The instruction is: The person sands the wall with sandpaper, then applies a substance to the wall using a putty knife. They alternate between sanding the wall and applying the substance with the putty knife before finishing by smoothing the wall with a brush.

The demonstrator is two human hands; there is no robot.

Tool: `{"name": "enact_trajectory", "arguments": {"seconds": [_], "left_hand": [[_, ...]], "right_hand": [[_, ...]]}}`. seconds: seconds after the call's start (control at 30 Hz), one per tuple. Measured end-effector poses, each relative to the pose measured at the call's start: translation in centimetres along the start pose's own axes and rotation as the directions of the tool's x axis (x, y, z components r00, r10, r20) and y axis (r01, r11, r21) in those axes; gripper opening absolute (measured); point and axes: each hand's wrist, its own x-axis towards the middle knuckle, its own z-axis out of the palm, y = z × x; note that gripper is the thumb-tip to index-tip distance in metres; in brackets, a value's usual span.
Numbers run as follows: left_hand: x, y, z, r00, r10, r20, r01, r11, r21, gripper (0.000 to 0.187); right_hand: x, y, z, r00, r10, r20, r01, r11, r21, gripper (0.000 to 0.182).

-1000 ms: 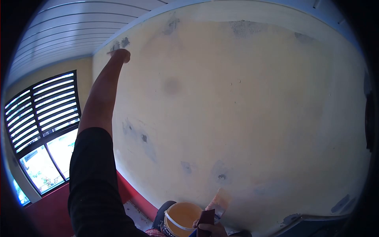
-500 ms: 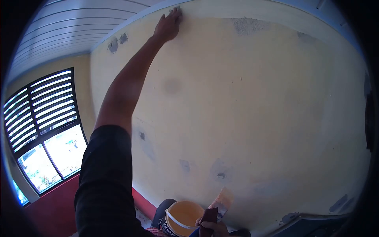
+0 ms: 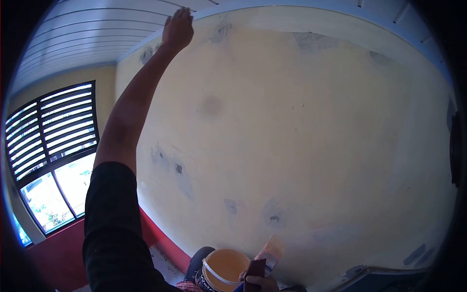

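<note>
My left hand point(image 3: 178, 30) is raised on a stretched arm to the top of the wall point(image 3: 233, 131), beside the ceiling edge. Its fingers are extended, and no tool shows in it; the palm side is hidden. Low in the view, my right hand point(image 3: 265, 282) is closed around a dark brown flat piece point(image 3: 255, 273) and a wide paintbrush point(image 3: 270, 250), whose pale orange bristles point up. Just left of that hand is a bucket point(image 3: 224, 257), pale orange inside, with a white carrying handle across its mouth.
Grey patches point(image 3: 275, 218) and small holes mark the cream wall. A louvred window point(image 3: 61, 121) is on the left above a red lower wall point(image 3: 63, 258). White ceiling panels point(image 3: 97, 34) run overhead. A dark edge point(image 3: 389, 272) borders the wall at lower right.
My left hand has moved left along the top of the wall, uncovering a grey patch there. The right hand keeps the brush beside the bucket. The view has shifted slightly.
</note>
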Motion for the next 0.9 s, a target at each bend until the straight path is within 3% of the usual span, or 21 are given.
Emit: {"name": "enact_trajectory", "arguments": {"seconds": [0.1,0.2,0.23,0.3,0.43,0.47,0.5,0.53,0.63,0.7,0.77,0.8,0.83,0.9], "left_hand": [[1.7,3.1,2.4,0.967,-0.062,0.247,0.124,0.962,-0.244,0.044],[1.5,5.7,5.2,0.981,0.134,0.140,-0.102,0.971,-0.216,0.038],[0.5,7.0,4.0,0.945,0.135,0.299,-0.015,0.928,-0.372,0.041],[-3.2,9.2,3.9,0.973,0.207,0.102,-0.143,0.888,-0.437,0.044],[-11.8,2.8,0.8,0.880,0.263,0.396,-0.180,0.955,-0.234,0.042],[-14.1,-0.4,0.2,0.770,0.198,0.606,-0.123,0.979,-0.164,0.042],[-14.1,-1.6,-2.2,0.281,-0.053,0.958,-0.394,0.904,0.166,0.045],[-16.2,-5.2,-2.7,0.068,-0.196,0.978,-0.347,0.915,0.207,0.051],[-17.8,-13.1,0.0,-0.161,-0.160,0.974,-0.418,0.905,0.079,0.045],[-12.7,-9.4,-1.2,0.232,-0.240,0.943,-0.148,0.949,0.278,0.038],[-7.9,-6.2,0.1,0.604,-0.047,0.796,-0.137,0.977,0.162,0.026],[-5.3,-2.7,-1.2,0.809,-0.056,0.584,0.056,0.998,0.017,0.027],[-3.2,-0.5,-0.6,0.932,-0.048,0.358,0.113,0.980,-0.161,0.027],[0.5,3.0,-0.3,0.996,0.031,0.089,0.009,0.909,-0.416,0.027]], "right_hand": [[-0.8,-1.4,1.9,0.998,-0.020,-0.063,0.019,1.000,-0.023,0.037],[-0.5,-1.7,0.9,0.993,0.016,-0.117,-0.027,0.995,-0.092,0.039],[-0.5,-1.2,0.4,0.994,0.000,-0.108,-0.009,0.997,-0.081,0.039],[-0.4,-0.8,0.0,0.995,-0.021,-0.097,0.016,0.998,-0.059,0.039],[-0.5,-0.3,-1.8,0.999,0.020,-0.051,-0.018,1.000,0.024,0.042],[-0.5,0.0,-2.5,0.999,0.045,-0.018,-0.044,0.997,0.057,0.042],[-0.8,-0.4,-2.0,0.999,0.041,-0.030,-0.041,0.999,0.021,0.041],[-1.1,-1.1,-0.9,0.999,0.033,-0.037,-0.033,0.999,-0.017,0.040],[-1.1,-1.6,-0.2,0.999,-0.025,-0.021,0.023,0.996,-0.088,0.037],[-0.9,-0.8,-1.0,1.000,0.006,0.004,-0.005,0.997,-0.081,0.036],[-0.1,0.9,-3.5,0.996,0.089,0.023,-0.088,0.995,-0.040,0.036],[-0.2,0.8,-3.0,0.996,0.081,0.026,-0.081,0.996,-0.023,0.037],[-0.5,0.4,-2.0,0.997,0.072,0.028,-0.072,0.997,-0.006,0.038],[-0.5,-0.1,-0.9,0.999,0.039,0.013,-0.039,0.999,-0.002,0.039]]}}
